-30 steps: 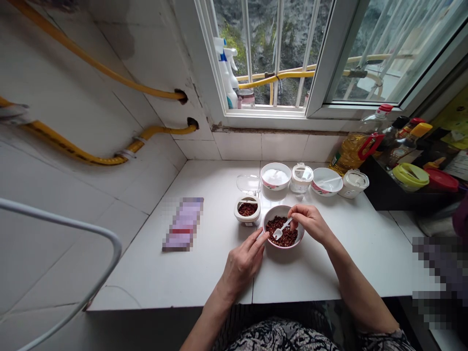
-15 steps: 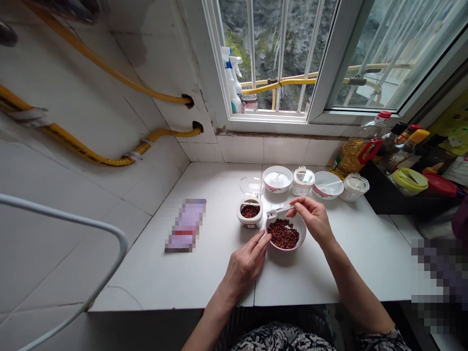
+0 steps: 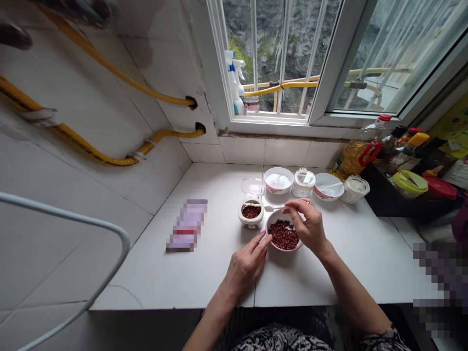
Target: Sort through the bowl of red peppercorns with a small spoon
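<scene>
My right hand (image 3: 309,224) pinches the handle of a small white spoon (image 3: 276,207). The spoon's bowl end is at the right rim of a small white jar (image 3: 250,224), whose clear lid stands up open and which holds reddish-brown peppercorns (image 3: 251,211). Below my right hand is a white bowl (image 3: 271,219) with a pink rim, with more peppercorns (image 3: 283,236) spread over its bottom. The fingers of my left hand (image 3: 246,263) hold the bowl's left side. Whether anything lies in the spoon is too small to tell.
Behind stand a bowl of white grains (image 3: 278,189), a lidded jar (image 3: 303,183), a bowl with a white spoon (image 3: 328,195) and another jar (image 3: 354,189). An oil bottle (image 3: 353,156) and a dark rack (image 3: 383,195) border the right. A blurred purple packet (image 3: 188,226) lies left.
My right hand has moved slightly left, carrying the spoon from above the peppercorn bowl to the open jar's rim. My left hand stays on the bowl.
</scene>
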{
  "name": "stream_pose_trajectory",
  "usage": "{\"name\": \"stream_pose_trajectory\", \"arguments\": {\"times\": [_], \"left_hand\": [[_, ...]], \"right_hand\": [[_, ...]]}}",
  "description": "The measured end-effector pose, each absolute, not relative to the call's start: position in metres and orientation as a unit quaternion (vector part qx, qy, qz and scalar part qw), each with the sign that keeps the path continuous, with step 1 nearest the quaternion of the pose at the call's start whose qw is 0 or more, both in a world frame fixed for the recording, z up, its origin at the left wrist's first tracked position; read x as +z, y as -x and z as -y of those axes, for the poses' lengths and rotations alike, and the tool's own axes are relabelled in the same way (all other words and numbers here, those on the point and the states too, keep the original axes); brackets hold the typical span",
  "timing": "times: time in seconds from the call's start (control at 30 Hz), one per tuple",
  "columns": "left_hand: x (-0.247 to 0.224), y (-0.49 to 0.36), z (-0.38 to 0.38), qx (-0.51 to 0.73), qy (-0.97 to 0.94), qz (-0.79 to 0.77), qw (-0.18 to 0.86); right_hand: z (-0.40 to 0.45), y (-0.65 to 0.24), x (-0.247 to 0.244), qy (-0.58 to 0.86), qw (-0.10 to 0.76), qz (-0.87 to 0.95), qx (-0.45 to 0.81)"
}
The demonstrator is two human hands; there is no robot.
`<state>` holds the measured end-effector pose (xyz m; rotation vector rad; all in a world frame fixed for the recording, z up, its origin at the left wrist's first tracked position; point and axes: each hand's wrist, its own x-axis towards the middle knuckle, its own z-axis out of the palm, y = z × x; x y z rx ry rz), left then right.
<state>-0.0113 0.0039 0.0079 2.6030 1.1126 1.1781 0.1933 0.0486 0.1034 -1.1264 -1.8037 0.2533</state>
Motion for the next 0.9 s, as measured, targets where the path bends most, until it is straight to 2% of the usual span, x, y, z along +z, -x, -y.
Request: {"name": "stream_pose_trajectory", "arguments": {"times": [0.17, 0.3, 0.9], "left_hand": [[0.009, 0.011, -0.004, 0.385, -0.849, -0.362, 0.029], [0.009, 0.010, -0.005, 0.386, -0.848, -0.362, 0.029], [0.009, 0.011, -0.004, 0.385, -0.847, -0.364, 0.028]], "right_hand": [[-0.051, -0.209, 0.094, 0.503, 0.392, 0.759, 0.129], [-0.051, -0.205, 0.086, 0.503, 0.369, 0.770, 0.135], [-0.053, -0.207, 0.091, 0.539, 0.446, 0.575, 0.424]]}}
